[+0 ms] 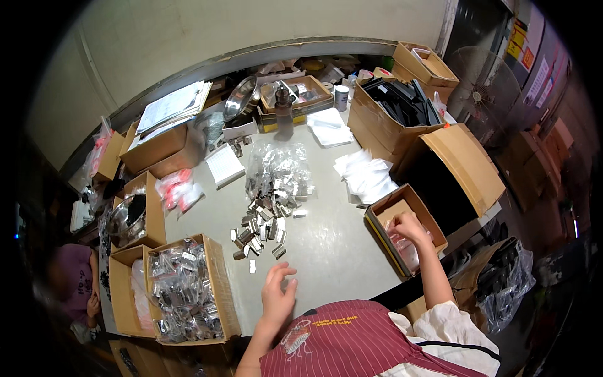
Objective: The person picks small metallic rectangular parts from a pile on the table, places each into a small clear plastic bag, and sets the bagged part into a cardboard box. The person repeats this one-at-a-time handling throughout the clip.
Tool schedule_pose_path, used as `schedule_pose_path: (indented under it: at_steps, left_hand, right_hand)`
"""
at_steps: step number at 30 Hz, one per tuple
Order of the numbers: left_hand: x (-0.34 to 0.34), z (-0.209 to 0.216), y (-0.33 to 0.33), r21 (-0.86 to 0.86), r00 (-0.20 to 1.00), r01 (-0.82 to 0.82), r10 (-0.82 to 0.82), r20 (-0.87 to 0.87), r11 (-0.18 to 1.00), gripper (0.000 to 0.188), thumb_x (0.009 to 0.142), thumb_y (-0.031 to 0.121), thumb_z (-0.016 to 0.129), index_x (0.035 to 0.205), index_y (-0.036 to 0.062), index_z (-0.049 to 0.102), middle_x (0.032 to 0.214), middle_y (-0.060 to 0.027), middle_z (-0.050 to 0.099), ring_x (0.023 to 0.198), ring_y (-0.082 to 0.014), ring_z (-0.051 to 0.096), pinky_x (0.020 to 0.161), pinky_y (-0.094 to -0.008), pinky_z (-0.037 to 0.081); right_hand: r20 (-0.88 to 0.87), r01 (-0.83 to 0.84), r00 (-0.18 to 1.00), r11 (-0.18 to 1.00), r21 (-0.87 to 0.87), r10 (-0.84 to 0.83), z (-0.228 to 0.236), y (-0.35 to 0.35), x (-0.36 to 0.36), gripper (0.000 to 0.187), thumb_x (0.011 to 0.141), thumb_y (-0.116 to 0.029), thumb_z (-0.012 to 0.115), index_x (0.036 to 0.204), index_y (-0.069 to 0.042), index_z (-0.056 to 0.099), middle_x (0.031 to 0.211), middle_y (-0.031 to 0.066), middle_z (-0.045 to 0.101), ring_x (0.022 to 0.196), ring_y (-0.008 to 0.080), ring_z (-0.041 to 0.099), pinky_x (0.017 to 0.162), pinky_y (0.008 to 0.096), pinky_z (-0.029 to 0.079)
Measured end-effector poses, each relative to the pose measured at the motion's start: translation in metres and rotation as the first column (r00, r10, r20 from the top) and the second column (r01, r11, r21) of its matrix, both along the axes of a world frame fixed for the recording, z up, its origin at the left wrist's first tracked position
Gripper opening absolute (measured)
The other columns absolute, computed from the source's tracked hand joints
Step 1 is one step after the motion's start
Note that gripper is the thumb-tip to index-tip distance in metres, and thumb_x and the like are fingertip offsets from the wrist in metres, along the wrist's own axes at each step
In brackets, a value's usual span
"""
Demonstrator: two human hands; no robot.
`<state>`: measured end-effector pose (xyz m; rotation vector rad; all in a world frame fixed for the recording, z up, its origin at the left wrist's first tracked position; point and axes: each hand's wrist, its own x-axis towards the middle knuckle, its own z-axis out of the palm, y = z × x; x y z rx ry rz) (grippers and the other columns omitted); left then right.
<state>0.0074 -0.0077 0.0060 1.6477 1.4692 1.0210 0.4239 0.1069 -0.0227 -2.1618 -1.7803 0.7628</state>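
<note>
Left hand (278, 294) open, fingers spread, empty, hovering over the bare table (326, 245) just short of the heap of metal parts (264, 223). Right hand (408, 227) down in the small box (402, 232) at the table's right edge, fingers closed on a clear bag (402, 248) there. Box of bagged parts (185, 289) to the left.

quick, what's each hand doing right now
left hand: open, fingers spread above the table, holding nothing
right hand: inside the small cardboard box, on a clear plastic bag; grip cannot be told
</note>
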Motion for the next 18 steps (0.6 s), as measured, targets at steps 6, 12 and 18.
schedule_pose_path:
  at_steps: [6,12,18]
  left_hand:
    - [-0.001,-0.023,-0.004,-0.070,0.991,-0.025,0.034,0.127,0.997,0.020,0.087,0.005,0.064,0.107,0.0039,0.067,0.119,-0.0142,0.066,0.111,-0.0302,0.064,0.093,-0.0390,0.053]
    - [0.011,-0.028,0.002,-0.055,0.987,0.051,-0.042,0.156,0.997,0.022,0.088,0.004,0.064,0.110,0.0032,0.066,0.115,-0.0138,0.068,0.107,-0.0292,0.066,0.091,-0.0376,0.053]
    - [0.013,-0.034,-0.004,-0.110,0.982,-0.009,0.029,0.185,0.994,0.020,0.090,0.005,0.063,0.109,0.0031,0.067,0.112,-0.0137,0.069,0.105,-0.0281,0.067,0.090,-0.0373,0.053]
  right_hand:
    - [-0.349,0.189,0.927,0.974,0.126,-0.135,-0.028,-0.013,0.012,0.029,0.076,-0.023,0.079,0.089,-0.001,0.066,0.100,0.0192,0.065,0.105,0.0338,0.058,0.086,0.0437,0.048]
    - [0.229,-0.174,0.968,0.937,0.302,0.106,-0.050,-0.005,0.013,0.034,0.073,-0.034,0.081,0.083,-0.004,0.068,0.104,0.0145,0.064,0.103,0.0355,0.054,0.090,0.0433,0.044]
    - [-0.372,0.192,0.924,0.948,0.254,-0.088,-0.044,-0.003,0.014,0.022,0.073,-0.017,0.078,0.082,-0.001,0.066,0.090,0.0168,0.066,0.095,0.0349,0.061,0.088,0.0433,0.048]
